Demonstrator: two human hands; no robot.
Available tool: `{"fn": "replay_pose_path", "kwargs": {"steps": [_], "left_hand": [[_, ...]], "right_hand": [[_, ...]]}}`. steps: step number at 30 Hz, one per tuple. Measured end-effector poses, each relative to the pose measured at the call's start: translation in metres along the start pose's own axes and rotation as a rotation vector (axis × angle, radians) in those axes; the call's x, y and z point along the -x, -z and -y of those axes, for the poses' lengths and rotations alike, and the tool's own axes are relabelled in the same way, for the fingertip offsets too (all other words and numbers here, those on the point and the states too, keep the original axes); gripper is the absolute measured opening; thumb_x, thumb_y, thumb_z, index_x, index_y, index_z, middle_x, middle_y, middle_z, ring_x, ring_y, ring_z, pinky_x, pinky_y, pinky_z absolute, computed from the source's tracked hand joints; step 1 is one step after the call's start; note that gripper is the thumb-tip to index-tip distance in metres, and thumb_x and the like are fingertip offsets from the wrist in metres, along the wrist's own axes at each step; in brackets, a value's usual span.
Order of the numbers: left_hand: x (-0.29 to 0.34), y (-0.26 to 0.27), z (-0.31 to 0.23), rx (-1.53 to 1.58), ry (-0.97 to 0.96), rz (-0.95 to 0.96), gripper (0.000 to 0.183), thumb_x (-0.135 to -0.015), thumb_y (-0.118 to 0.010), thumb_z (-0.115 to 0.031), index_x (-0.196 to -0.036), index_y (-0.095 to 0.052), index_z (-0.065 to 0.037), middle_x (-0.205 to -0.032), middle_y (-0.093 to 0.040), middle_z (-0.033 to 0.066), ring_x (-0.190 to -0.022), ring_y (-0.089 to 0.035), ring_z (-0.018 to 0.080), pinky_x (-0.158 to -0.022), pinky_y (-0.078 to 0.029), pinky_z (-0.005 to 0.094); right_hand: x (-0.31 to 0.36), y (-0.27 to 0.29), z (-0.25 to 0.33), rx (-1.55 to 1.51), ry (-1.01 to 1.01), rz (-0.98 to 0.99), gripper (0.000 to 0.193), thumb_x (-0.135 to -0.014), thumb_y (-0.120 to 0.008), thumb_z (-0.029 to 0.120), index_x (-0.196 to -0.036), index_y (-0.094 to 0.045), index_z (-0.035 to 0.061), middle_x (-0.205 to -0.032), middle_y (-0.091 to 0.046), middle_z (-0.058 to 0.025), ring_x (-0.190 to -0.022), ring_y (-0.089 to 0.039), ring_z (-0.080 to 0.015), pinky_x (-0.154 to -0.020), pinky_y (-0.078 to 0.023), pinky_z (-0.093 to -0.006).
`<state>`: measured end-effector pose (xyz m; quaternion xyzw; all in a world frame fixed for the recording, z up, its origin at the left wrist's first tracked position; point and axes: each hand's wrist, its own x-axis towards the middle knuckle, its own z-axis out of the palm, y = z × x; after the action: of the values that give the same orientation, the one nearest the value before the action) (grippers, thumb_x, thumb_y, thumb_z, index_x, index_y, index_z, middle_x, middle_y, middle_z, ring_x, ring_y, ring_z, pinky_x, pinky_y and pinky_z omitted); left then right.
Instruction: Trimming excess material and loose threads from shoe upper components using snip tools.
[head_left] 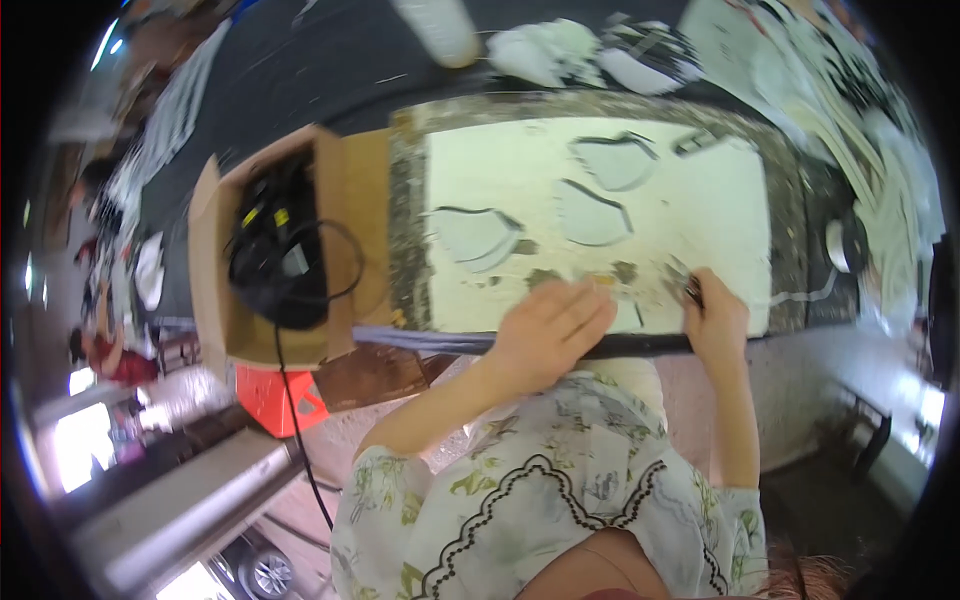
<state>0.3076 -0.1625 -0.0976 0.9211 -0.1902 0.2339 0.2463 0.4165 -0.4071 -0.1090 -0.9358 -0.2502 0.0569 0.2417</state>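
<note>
My right hand (718,318) is closed around a small pair of scissors (681,272) with pointed metal blades, near the right front of a white work sheet (700,200). Palm down at the sheet's front edge, my left hand (557,328) has its fingers stretched out together. A small yellowish bit (604,281) shows by those fingertips; whether they touch it I cannot tell. Beyond my hands lie three pale curved fabric pieces with dark edging: one at the back (622,163), a middle piece (590,216) and a left piece (476,238). A grey, narrow tool (697,143) rests at the back right.
Left of the board (408,200), an open cardboard box (208,230) holds a black corded item (275,265); its cord hangs past the table edge. White bundles (545,52) lie at the back. At right are a tape roll (846,246) and heaped pale strips (890,190).
</note>
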Motion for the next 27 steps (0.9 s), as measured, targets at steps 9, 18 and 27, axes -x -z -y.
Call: {"fn": "replay_pose_path", "kwargs": {"steps": [9,18,27], "left_hand": [[0.041,0.048,0.067,-0.473,0.44,0.039,0.034,-0.083,-0.067,-0.015,-0.115,-0.065,-0.006,-0.125,-0.061,0.0112,-0.118,-0.055,0.03,-0.099,-0.042,0.0451],[-0.053,-0.006,0.067,0.025,0.138,-0.008,0.036,-0.077,-0.073,-0.026,-0.105,-0.064,-0.004,-0.107,-0.065,0.0088,-0.107,-0.059,0.029,-0.091,-0.047,0.0399],[-0.072,-0.007,0.084,0.004,0.066,0.314,0.023,-0.079,-0.072,-0.021,-0.096,-0.068,-0.006,-0.096,-0.067,0.0073,-0.087,-0.062,0.0256,-0.076,-0.052,0.0353]], "right_hand": [[-0.01,0.024,0.066,-0.117,0.544,-0.013,0.027,-0.066,-0.065,0.0,-0.09,-0.06,0.0128,-0.075,-0.059,-0.0036,-0.07,-0.061,-0.0262,-0.056,-0.048,-0.0372],[-0.001,0.004,0.086,-0.866,0.328,0.524,0.015,-0.082,-0.059,0.0,-0.095,-0.055,0.0049,-0.075,-0.062,-0.0034,-0.068,-0.063,-0.0158,-0.059,-0.047,-0.0304],[-0.007,0.005,0.03,-1.428,-0.289,0.325,0.013,-0.096,-0.055,0.013,-0.097,-0.057,0.0002,-0.07,-0.067,-0.0089,-0.053,-0.053,-0.0064,-0.043,-0.032,-0.0182]]}}
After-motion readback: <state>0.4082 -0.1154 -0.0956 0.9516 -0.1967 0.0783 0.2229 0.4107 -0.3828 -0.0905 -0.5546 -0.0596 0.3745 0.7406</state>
